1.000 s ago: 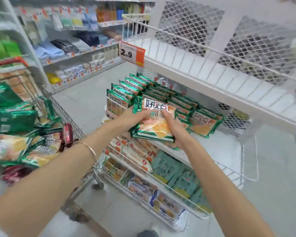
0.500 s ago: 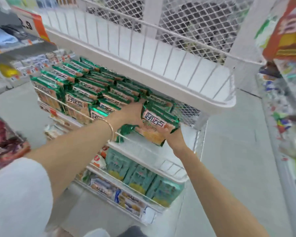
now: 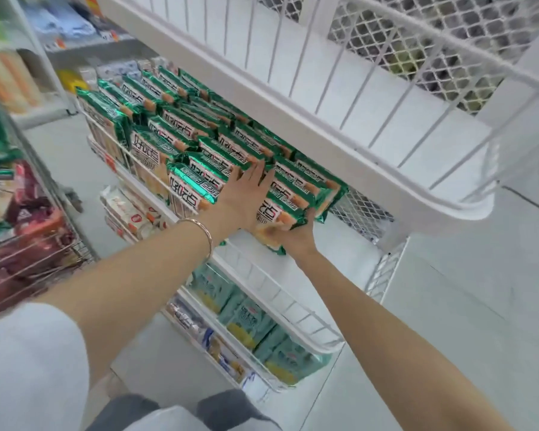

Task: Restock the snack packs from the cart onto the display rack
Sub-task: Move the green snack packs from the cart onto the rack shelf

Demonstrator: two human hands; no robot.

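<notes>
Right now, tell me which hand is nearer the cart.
Left. The left hand lies flat on the shelved green packs, toward the cart; the right hand is farther away.

We see a white wire rack, green packs in rows on our middle shelf, teal packs below

Shop aisle: pale grey floor; white wall shelving at far left, stocked with blurred goods; bright, even lighting.
</notes>
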